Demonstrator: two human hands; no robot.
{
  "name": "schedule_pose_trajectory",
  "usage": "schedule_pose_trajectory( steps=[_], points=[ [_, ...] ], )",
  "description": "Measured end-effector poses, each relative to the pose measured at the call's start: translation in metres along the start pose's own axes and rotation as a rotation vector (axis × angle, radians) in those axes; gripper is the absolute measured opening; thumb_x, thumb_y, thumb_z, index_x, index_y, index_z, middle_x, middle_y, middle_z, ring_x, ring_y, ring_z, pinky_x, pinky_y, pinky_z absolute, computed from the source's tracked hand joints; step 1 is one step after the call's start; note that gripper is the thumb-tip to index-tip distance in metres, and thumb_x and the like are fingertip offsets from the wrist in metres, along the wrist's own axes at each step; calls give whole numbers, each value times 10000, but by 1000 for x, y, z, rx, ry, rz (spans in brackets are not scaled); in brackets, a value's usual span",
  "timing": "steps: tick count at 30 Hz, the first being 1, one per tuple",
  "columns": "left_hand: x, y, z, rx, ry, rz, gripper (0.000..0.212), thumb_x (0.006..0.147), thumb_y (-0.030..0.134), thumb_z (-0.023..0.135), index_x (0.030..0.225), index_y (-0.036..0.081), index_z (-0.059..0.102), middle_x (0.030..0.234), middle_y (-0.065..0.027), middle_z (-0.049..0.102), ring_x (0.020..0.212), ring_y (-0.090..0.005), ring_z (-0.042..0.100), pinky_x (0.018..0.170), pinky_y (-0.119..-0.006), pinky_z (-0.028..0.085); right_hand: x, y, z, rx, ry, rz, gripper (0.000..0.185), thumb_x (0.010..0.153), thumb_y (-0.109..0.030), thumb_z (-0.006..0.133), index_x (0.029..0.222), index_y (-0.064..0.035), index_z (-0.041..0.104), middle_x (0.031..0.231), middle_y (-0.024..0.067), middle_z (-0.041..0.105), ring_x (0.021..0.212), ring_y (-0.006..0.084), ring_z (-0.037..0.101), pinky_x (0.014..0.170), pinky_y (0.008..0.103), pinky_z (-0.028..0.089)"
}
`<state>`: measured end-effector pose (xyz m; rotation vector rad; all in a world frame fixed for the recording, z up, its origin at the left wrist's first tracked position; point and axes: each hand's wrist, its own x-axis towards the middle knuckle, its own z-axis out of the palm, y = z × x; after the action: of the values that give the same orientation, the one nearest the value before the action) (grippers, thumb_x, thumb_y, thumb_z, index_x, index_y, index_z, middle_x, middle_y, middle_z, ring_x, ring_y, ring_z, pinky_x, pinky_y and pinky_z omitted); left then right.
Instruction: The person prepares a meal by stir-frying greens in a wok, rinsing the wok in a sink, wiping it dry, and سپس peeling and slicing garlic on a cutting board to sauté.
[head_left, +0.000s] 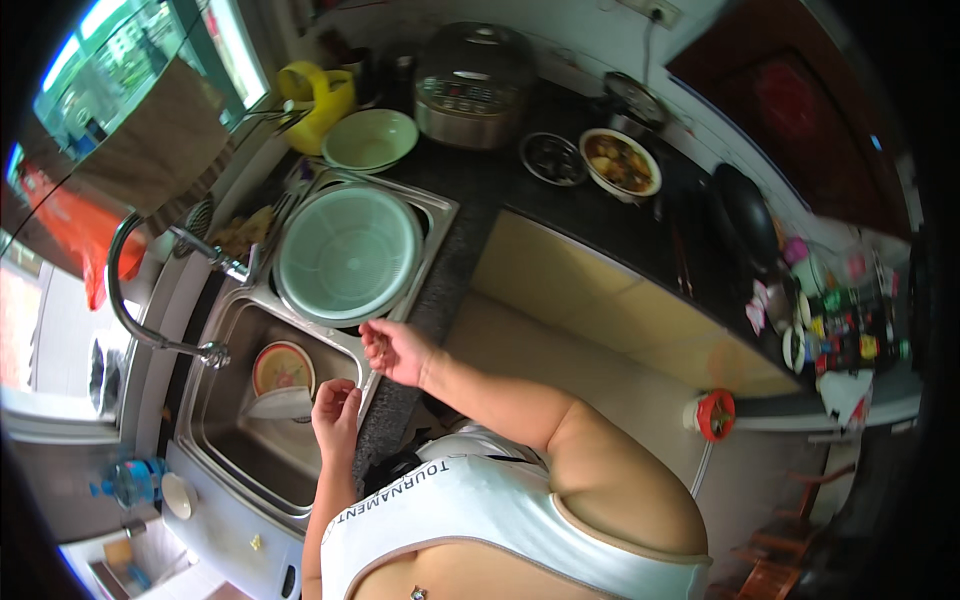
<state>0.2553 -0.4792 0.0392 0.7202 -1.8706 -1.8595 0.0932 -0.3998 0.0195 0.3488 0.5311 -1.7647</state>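
Note:
My right hand is beside the lower rim of a pale green plastic colander. Its fingers are curled, and whether they hold something small is unclear. The colander sits in a basin over one sink bowl. My left hand is raised at the near edge of the stainless steel sink, its fingers loosely bent and nothing seen in them. In the sink bowl lie a red-rimmed plate with a floral pattern and a white dish. Above the bowl arches a chrome faucet.
A light green bowl, a yellow watering can and a rice cooker stand behind the sink. A bowl of food, a wok and several bottles line the right counter. A cutting board lies lower left.

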Motion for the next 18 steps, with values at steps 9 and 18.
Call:
schedule_pose_trajectory(
  steps=[9, 18],
  points=[
    [-53, 32, 13, 718, -34, 715, 185, 637, 91, 630, 820, 105, 654, 861, -72, 587, 802, -270, 586, 660, -370, 487, -74, 78, -20, -161, -39, 5, 258, 936, -243, 425, 976, -57, 599, 966, 76, 641, 909, 192, 612, 845, 334, 481],
    [-111, 10, -71, 711, 490, 449, 358, 648, 130, 691, 979, 66, 570, 910, -85, 544, 867, -278, 547, 744, -375, 463, -21, 171, 20, -360, 43, 344, 198, 941, -176, 403, 990, -40, 537, 921, 61, 599, 847, 173, 599, 746, 289, 506]
  ],
)
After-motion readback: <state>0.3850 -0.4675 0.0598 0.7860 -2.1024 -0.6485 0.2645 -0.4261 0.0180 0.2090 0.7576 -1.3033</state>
